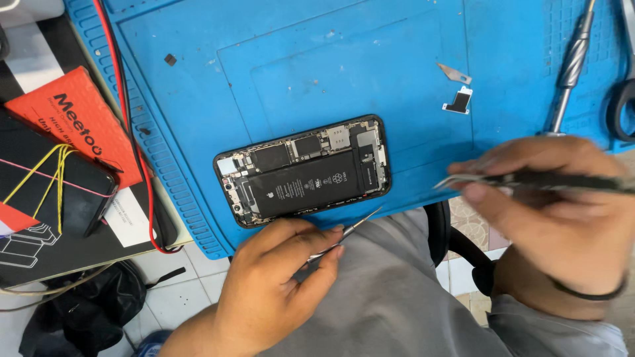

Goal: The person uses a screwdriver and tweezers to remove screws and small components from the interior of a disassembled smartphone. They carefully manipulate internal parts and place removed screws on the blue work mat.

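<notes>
While the left hand (278,277) pinches thin silver tweezers (357,225) by the opened black phone (303,170) at the blue rubber mat's (198,79) near edge | right hand (555,211) grips a dark slim tool (529,182) | go slow, stay off the battery.

Opened phone (302,170) w/ back off, black battery & boards exposed, flat on blue mat, slightly tilted, thin metal tweezers (347,233) (left hand), darker tweezers (529,181) blurred

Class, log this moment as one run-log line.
left hand: holds tweezers | right hand: holds blurred tool | opened phone: on blue mat
</notes>
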